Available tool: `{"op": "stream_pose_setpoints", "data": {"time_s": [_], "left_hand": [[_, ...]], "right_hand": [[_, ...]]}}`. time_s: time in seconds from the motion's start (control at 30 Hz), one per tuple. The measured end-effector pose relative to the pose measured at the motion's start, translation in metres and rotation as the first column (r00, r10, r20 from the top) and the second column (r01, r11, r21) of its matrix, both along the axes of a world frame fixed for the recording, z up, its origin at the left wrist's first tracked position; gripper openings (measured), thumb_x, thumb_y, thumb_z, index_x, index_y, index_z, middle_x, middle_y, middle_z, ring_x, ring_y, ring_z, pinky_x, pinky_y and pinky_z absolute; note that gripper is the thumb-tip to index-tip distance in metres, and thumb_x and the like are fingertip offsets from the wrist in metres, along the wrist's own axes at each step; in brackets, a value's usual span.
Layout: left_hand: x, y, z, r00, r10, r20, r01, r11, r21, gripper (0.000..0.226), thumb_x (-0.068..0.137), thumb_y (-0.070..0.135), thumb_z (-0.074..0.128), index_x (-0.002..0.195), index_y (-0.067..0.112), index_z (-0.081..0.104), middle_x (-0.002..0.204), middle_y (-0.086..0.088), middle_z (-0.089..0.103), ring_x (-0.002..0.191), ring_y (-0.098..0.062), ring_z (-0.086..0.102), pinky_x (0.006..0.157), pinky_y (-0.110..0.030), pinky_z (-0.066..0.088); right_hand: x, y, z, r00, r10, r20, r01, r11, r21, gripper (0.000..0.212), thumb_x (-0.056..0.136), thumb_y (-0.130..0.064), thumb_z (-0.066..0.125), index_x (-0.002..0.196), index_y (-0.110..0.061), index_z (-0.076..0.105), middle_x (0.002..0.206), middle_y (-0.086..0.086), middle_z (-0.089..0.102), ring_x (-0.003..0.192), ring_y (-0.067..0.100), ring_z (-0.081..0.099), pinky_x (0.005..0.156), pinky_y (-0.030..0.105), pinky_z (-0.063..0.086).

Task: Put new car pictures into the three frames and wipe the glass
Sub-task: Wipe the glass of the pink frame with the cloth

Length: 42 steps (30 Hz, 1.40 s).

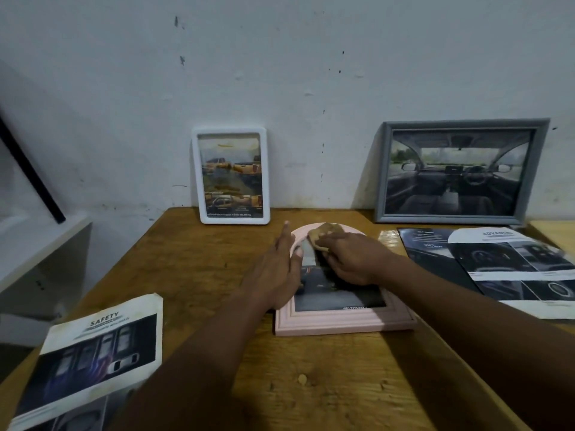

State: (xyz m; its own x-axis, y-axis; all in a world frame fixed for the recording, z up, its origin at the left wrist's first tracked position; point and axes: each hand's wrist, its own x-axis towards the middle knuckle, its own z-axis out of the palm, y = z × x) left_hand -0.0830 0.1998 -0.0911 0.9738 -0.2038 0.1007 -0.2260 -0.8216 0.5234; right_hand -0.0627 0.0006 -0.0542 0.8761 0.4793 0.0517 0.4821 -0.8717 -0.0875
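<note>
tabletop (311,368): pink frame (342,325), arch toward wall (311,88)

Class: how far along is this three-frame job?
Looks done: the white frame and grey frame stand with car pictures inside. In hand: the pink frame lies flat, picture in; left hand steadies it, right hand presses a cloth on its glass. Left: finishing that wipe; the others' wiping can't be judged.
</note>
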Motion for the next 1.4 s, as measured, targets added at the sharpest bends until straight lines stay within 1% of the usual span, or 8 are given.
{"op": "stream_pose_setpoints", "data": {"time_s": [0.23,0.37,0.53,0.63,0.77,0.97,1.13,1.4], "left_hand": [[-0.003,-0.004,0.005,0.997,0.065,-0.029,-0.066,0.997,-0.042,0.064,0.109,0.047,0.026,0.163,0.032,-0.005,0.167,0.004,0.027,0.147,-0.027,0.037,0.118,-0.045,0.030],[0.000,-0.003,0.006,0.991,0.096,-0.093,-0.109,0.985,-0.137,0.064,0.107,0.055,0.020,0.163,0.034,-0.004,0.169,-0.001,0.019,0.152,-0.030,0.028,0.120,-0.047,0.023],[0.010,0.004,0.009,0.971,0.138,-0.198,-0.189,0.945,-0.268,0.064,0.105,0.062,0.020,0.162,0.039,0.004,0.170,-0.002,0.017,0.154,-0.027,0.021,0.122,-0.048,0.016],[0.004,0.001,0.010,0.971,0.151,-0.187,-0.193,0.953,-0.232,0.062,0.106,0.058,0.019,0.163,0.037,0.005,0.170,-0.002,0.017,0.154,-0.027,0.021,0.122,-0.047,0.017],[-0.008,-0.005,0.006,0.985,0.140,-0.104,-0.152,0.981,-0.120,0.062,0.107,0.056,0.017,0.163,0.034,0.003,0.170,-0.001,0.018,0.153,-0.028,0.023,0.121,-0.047,0.021],[-0.011,-0.007,0.011,0.991,0.123,-0.061,-0.125,0.991,-0.037,0.061,0.109,0.052,0.018,0.163,0.032,0.002,0.168,-0.003,0.024,0.151,-0.030,0.030,0.119,-0.046,0.026],[-0.011,-0.008,0.011,0.989,0.139,-0.052,-0.140,0.990,-0.022,0.061,0.108,0.053,0.017,0.163,0.032,0.002,0.166,-0.005,0.030,0.148,-0.031,0.036,0.117,-0.048,0.030],[-0.012,-0.007,0.014,0.991,0.126,-0.046,-0.127,0.992,-0.022,0.061,0.108,0.053,0.017,0.163,0.031,0.002,0.163,-0.007,0.035,0.145,-0.031,0.039,0.115,-0.045,0.032]], "right_hand": [[-0.031,0.002,-0.001,0.972,-0.212,0.103,0.216,0.976,-0.034,0.037,0.098,-0.040,0.039,0.114,-0.016,0.062,0.115,0.010,0.066,0.102,0.027,0.059,0.086,0.038,0.045],[-0.047,0.038,-0.012,0.946,-0.315,0.073,0.314,0.949,0.021,0.042,0.098,-0.043,0.042,0.116,-0.011,0.063,0.122,0.014,0.063,0.113,0.031,0.057,0.100,0.044,0.044],[-0.046,0.054,-0.006,0.984,-0.118,-0.136,0.149,0.958,0.246,0.039,0.102,-0.038,0.040,0.125,-0.015,0.061,0.131,0.010,0.061,0.122,0.026,0.053,0.106,0.043,0.040],[-0.042,0.033,0.001,0.978,0.013,-0.210,0.023,0.986,0.167,0.045,0.105,-0.037,0.039,0.148,-0.025,0.046,0.155,0.005,0.043,0.142,0.028,0.036,0.119,0.044,0.022],[-0.042,-0.006,0.011,0.980,0.036,-0.196,-0.026,0.998,0.052,0.045,0.105,-0.036,0.040,0.149,-0.029,0.043,0.155,0.005,0.043,0.143,0.025,0.036,0.121,0.042,0.013],[-0.071,-0.021,0.011,0.992,-0.129,-0.006,0.128,0.988,-0.086,0.039,0.103,-0.042,0.035,0.127,-0.021,0.058,0.125,0.010,0.063,0.112,0.026,0.056,0.093,0.038,0.044],[-0.094,0.035,-0.006,0.962,-0.268,0.046,0.264,0.962,0.067,0.038,0.100,-0.042,0.040,0.112,-0.014,0.063,0.119,0.010,0.064,0.115,0.027,0.053,0.096,0.041,0.044],[-0.085,0.006,0.002,0.976,0.094,-0.194,-0.063,0.985,0.160,0.044,0.105,-0.034,0.039,0.148,-0.027,0.044,0.155,0.002,0.042,0.147,0.019,0.030,0.124,0.046,-0.001]]}}
